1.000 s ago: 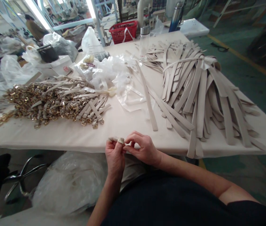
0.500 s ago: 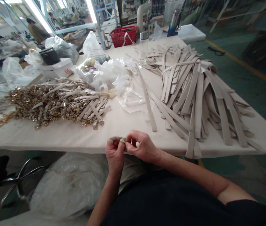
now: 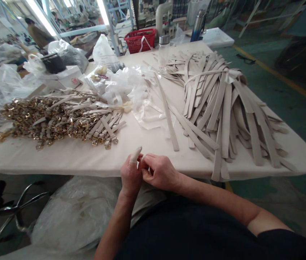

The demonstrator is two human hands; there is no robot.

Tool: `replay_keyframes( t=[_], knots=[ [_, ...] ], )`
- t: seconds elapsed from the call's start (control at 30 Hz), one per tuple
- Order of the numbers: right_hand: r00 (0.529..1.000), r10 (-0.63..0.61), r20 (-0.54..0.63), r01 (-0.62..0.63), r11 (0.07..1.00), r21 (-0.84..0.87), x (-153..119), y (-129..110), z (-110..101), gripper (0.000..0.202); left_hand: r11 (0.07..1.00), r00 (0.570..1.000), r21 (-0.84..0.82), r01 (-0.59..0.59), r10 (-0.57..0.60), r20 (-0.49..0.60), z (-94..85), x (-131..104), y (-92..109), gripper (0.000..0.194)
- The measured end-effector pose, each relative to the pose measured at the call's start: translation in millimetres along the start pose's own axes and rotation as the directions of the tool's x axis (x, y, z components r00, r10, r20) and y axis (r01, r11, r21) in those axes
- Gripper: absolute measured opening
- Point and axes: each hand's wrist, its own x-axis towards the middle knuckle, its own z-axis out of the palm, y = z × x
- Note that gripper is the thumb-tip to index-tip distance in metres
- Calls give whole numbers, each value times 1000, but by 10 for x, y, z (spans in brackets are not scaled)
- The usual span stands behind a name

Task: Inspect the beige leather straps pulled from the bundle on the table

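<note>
Just above the table's front edge, my left hand (image 3: pixel 130 176) holds its thumb stretched upward. A pale finger cot (image 3: pixel 135 156) covers that thumb. Its other fingers point toward my right hand (image 3: pixel 160 171) and are partly hidden behind it. My right hand is closed, thumb and fingertips pinched together against the left hand's fingers. Whatever sits in that pinch is too small and covered to make out. Ahead to the left lies a heap of narrow beige straps with gold buckles (image 3: pixel 61 119). Ahead to the right is a pile of long, wide beige straps (image 3: pixel 223 115).
Crumpled clear plastic (image 3: pixel 144 112) lies mid-table beside a single strap (image 3: pixel 169 119). Behind stand a glass jar (image 3: pixel 164 50), a blue flask (image 3: pixel 197 27) and a red basket (image 3: pixel 140 40). Below the table's edge sits a plastic-wrapped bundle (image 3: pixel 74 213) beside a chair base (image 3: pixel 17 209). A person (image 3: pixel 36 34) is far left.
My left thumb, earlier bent toward the right hand's pinch, now points up. My right hand has shifted slightly lower and pinches lower on the left hand. The view has turned slightly right.
</note>
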Motion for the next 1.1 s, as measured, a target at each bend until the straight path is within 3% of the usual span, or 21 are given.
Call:
replay_keyframes(
  t=[0.07, 0.13, 0.23, 0.27, 0.33, 0.47, 0.57, 0.7, 0.97, 1.1],
  knots=[
    [997, -82, 0, 81, 994, -78, -1, 16, 19, 12, 993, 994, -90, 81, -75, 74, 20, -3, -8, 28],
    [991, -132, -6, 131, 987, -97, 1, 28, 24, 11, 924, 959, -261, 280, -255, 128, 58, -25, 9, 26],
    [994, -106, -38, 106, 994, 7, 18, 55, 9, 9, 599, 820, -601, 528, -543, 179, 121, -32, 71, 39],
    [995, -88, -55, 91, 994, 60, 29, 71, 6, 9, 472, 777, -698, 538, -598, 195, 137, -19, 97, 44],
    [994, -62, -93, 75, 987, 139, 57, 107, 16, 11, 268, 730, -822, 502, -641, 237, 156, 25, 154, 53],
    [990, -67, -127, 82, 990, 117, 126, 153, 99, 11, 35, 701, -875, 483, -614, 362, 170, 89, 266, 55],
    [984, -66, -164, 76, 995, 58, 163, 157, 158, 11, -58, 691, -879, 473, -594, 411, 184, 86, 326, 51],
    [977, -103, -188, 104, 995, -6, 171, 175, 179, 12, -107, 684, -876, 471, -583, 439, 196, 72, 354, 50],
    [985, -119, -127, 88, 970, -225, 256, 204, 137, 14, -197, 675, -863, 465, -551, 490, 270, 91, 342, 50],
    [984, -173, -53, 151, 946, -286, 244, 233, 113, 14, -269, 632, -842, 467, -564, 531, 293, 103, 350, 45]
  ],
)
